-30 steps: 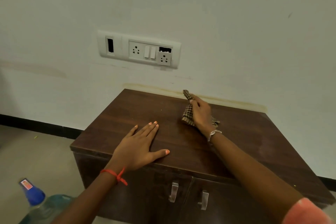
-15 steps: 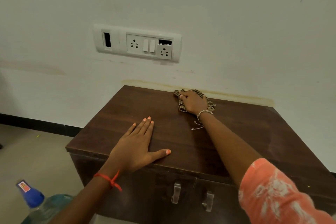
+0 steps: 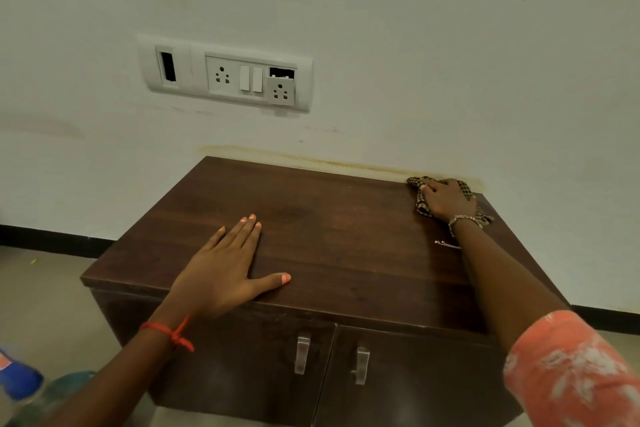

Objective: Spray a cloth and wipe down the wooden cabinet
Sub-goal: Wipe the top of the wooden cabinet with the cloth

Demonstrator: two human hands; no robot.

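We see the wooden cabinet (image 3: 329, 246) standing against the wall (image 3: 415, 45), its long axis running left to right along that wall, its two doors facing us with metal handles (image 3: 302, 354) side by side at the middle. The checked cloth (image 3: 420, 199) lies bunched at the far right corner of the cabinet top, right up by the wall, with its longer side running roughly from the back edge toward us.

Our right hand (image 3: 448, 199) is pressed down on the cloth, fingers curled over it and gripping the bunched fabric against the wood; a thin bracelet (image 3: 462, 218) sits at the wrist, and its loose end trails on the top. Our left hand (image 3: 225, 274) lies flat and spread on the near left part of the top, palm down, fingers pointing toward the wall, thumb out along the front edge, grasping nothing. A red thread (image 3: 169, 334) is tied round that wrist.

At the bottom left corner we see a bottle (image 3: 20, 381) with a blue cap bearing a small label; its writing is too blurred to read. A white switch panel (image 3: 225, 74) with sockets is set in the wall above the cabinet.
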